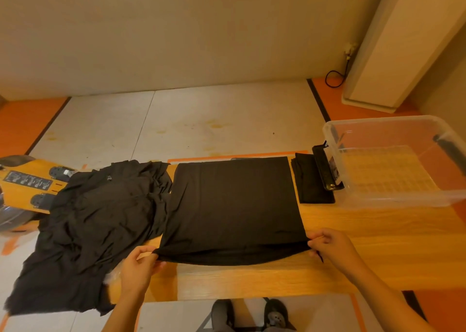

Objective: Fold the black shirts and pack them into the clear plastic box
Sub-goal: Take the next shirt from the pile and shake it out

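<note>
Head view, one bench [378, 243] of pale wood, items as follows. Shirt [234, 205], black, lay flat at the middle of the bench as a broad rectangle, its near edge lifted clear of the wood and sagging between two corners. Left hand [137, 268]: grip closed in a pinch on the near left corner. Right hand [332, 246]: grip closed likewise, thumb and fingers on the near right corner. Heap of black shirts [100, 218], unfolded and creased, lay to the left, its right side touching the flat shirt's left edge and its near part hanging over the bench edge. Folded shirt [311, 182], a narrow dark stack, lay to the right, against the black latch [325, 167] of the clear plastic box [403, 198]; the box stood at the far right with no shirt visible in it. Judged stage: the fold in hand was about to be carried away from the person, and packing was not yet begun. Judged hazards: uneven travel of the two hands would skew the fold; the slack middle could bunch beneath it; cloth from the heap might catch and drag along; the overhanging heap might slide to the floor if tugged.
</note>
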